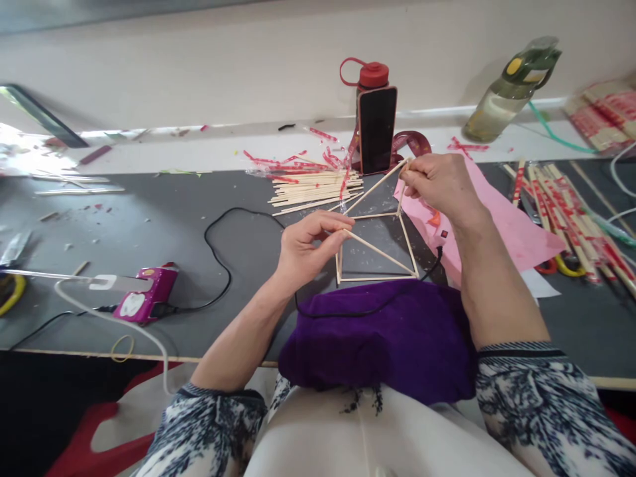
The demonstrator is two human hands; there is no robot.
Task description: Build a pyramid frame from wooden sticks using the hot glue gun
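Observation:
A frame of thin wooden sticks point(408, 245) stands on the grey table, with a square outline and sticks rising at its corners. My left hand point(314, 246) pinches stick ends at the frame's upper left, where a slanting stick runs down to the near right corner. At the back right corner my right hand point(431, 179) is closed on the end of another stick point(380, 185) that slopes down toward the left hand. Behind the frame lies a pile of loose sticks point(313, 189). A purple cloth point(382, 338) lies just in front of it.
A phone point(377, 129) leans on a red-capped bottle point(373, 74). A green bottle point(511, 93) stands at the back right. Pink paper point(501, 225) and wrapped chopsticks point(571, 212) lie on the right. On the left, a black cable point(218, 262) runs from a magenta box point(146, 295).

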